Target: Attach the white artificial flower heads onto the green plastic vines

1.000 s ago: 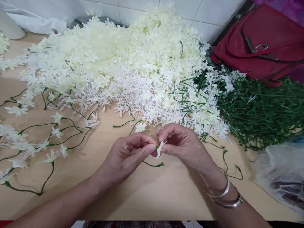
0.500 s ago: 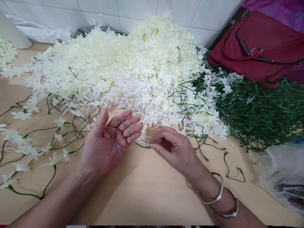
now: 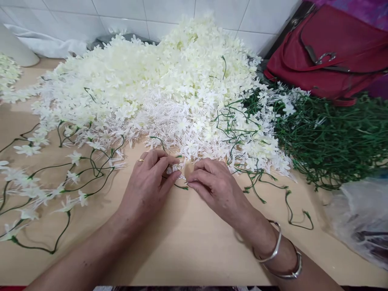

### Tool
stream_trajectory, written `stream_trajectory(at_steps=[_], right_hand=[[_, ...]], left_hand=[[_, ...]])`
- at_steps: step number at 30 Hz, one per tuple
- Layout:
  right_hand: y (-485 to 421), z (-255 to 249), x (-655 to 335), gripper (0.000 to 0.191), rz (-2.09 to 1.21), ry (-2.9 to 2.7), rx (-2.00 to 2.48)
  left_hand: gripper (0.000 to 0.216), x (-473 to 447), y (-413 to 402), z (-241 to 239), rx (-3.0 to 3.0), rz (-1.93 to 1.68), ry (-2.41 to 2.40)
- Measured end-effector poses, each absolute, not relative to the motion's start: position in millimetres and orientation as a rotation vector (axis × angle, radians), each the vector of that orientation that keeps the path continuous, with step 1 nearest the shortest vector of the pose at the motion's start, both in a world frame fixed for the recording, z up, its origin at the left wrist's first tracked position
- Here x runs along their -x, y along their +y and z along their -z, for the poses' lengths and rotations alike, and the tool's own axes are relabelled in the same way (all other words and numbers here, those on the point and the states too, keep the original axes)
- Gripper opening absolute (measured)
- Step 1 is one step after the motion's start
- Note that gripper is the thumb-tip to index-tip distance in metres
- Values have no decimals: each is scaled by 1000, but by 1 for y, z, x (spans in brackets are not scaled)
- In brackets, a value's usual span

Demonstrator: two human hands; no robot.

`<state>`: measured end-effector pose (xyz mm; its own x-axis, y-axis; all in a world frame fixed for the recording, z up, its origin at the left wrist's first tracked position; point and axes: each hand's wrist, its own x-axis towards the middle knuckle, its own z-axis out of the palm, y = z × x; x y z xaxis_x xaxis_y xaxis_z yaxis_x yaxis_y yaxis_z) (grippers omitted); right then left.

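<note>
My left hand is turned palm down, its thumb and fingers closed on a small white artificial flower. Just to the right, my right hand pinches a tiny white piece, perhaps a stamen, its shape mostly hidden by the fingers. The fingertips of both hands are close together above the table. Between and beneath them lies a short green stem. Right behind the hands spreads a big heap of white petal flowers, with loose white stamens along its front.
Flowers joined to green stems lie spread at the left. On the right are a pile of green stems, a red bag and a clear plastic bag. One bent loose stem rests nearer on the tabletop. Tiled wall behind.
My left hand has turned from open and palm up to palm down, closing on a white flower beside the right fingertips. My right hand stays pinched in nearly the same place.
</note>
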<state>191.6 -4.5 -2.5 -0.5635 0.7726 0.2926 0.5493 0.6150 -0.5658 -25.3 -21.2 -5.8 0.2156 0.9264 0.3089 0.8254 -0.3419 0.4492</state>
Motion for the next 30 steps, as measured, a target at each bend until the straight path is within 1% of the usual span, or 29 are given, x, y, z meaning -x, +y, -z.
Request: stream_trajectory(at_steps=[3,8,10,15,18,20,23,30], right_hand=[[-5,1,-191,12,-606,-2288,1058],[-6,-7,-194,13,-681,-2047,1098],[-8,-9,-195,12,-730,-1949,1128],[-11,-11,-194,6,-941,-1681,1141],[-10,-13,-194,10,-1096,-1487,1158],[-9,-15,-194,10,-1161,-1386,1156],[-8,-17,-196,4,-1186,-1368,1146],[-10,-14,-191,6,-1148,-1516,1079]], left_hand=[[12,24,-22,3,-2292,-839,1664],[7,20,-25,-10,-2082,-1187,1674],[8,20,-26,-11,-1964,-1256,1607],[13,19,-27,-9,-1851,-1254,1391],[19,18,-28,-11,-1883,-1194,1333],[16,16,-28,-12,-1919,-1182,1325],[13,13,-28,-12,-1899,-1206,1326],[12,7,-28,-9,-1753,-1240,1261]])
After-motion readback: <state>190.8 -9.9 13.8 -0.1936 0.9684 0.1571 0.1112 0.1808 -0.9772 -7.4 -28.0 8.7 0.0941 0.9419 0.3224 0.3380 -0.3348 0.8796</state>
